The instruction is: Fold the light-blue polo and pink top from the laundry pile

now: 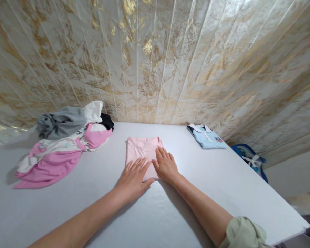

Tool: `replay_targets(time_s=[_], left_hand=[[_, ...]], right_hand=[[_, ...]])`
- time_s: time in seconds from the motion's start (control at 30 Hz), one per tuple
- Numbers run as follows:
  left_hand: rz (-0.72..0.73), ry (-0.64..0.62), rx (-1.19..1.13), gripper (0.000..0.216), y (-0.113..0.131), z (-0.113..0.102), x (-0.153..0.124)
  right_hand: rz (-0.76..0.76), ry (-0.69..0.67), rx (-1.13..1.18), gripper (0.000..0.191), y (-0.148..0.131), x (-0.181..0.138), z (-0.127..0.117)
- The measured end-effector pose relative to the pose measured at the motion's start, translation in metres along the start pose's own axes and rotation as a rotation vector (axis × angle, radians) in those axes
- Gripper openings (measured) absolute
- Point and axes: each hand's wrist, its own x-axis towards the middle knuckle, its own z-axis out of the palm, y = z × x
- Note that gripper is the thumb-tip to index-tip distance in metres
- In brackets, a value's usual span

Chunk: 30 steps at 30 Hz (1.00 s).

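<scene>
Hands lay flat and released, left hand point(133, 179) and right hand point(166, 165) pressing the folded pink shirt point(144, 151) on the table point(170, 213). Any sideways drag could probably slide the layers apart on that smooth surface.

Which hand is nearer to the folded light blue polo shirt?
Right. The right hand lies flat on the folded pink shirt, on the side toward the light blue polo shirt; the left hand rests farther away, at the pink shirt's near edge.
</scene>
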Motion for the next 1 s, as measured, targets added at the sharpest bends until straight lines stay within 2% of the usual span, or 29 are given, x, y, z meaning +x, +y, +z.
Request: replay_targets(time_s=[0.17, 0.3, 0.37, 0.47, 0.57, 0.67, 0.77, 1.0], left_hand=[[-0.040, -0.044, -0.003, 0.063, -0.025, -0.014, 0.040], [-0.107, -0.055, 0.010, 0.060, -0.045, -0.016, 0.077], [-0.146, -0.033, 0.035, 0.060, -0.047, -0.014, 0.086], [-0.187, 0.020, 0.058, 0.057, -0.037, -0.012, 0.089], [-0.061, 0.123, 0.035, 0.049, -0.017, -0.010, 0.094], [0.125, 0.087, -0.047, 0.044, -0.004, -0.005, 0.108], [0.124, 0.043, -0.074, 0.044, -0.007, 0.003, 0.126], [0.179, 0.141, -0.121, 0.041, -0.024, 0.012, 0.139]], right_hand=[[0.000, 0.019, -0.008, 0.060, 0.000, 0.000, 0.002], [-0.001, 0.025, -0.004, 0.059, 0.000, 0.000, 0.002], [0.000, 0.025, 0.000, 0.060, -0.001, -0.001, 0.002], [-0.002, 0.030, 0.010, 0.060, -0.001, -0.001, 0.001], [-0.005, 0.041, 0.021, 0.059, -0.001, 0.000, 0.001], [-0.002, 0.055, 0.030, 0.057, -0.001, 0.000, 0.002], [0.006, 0.064, 0.041, 0.057, -0.002, 0.000, 0.002], [0.054, 0.092, 0.055, 0.056, -0.002, -0.001, 0.000]])
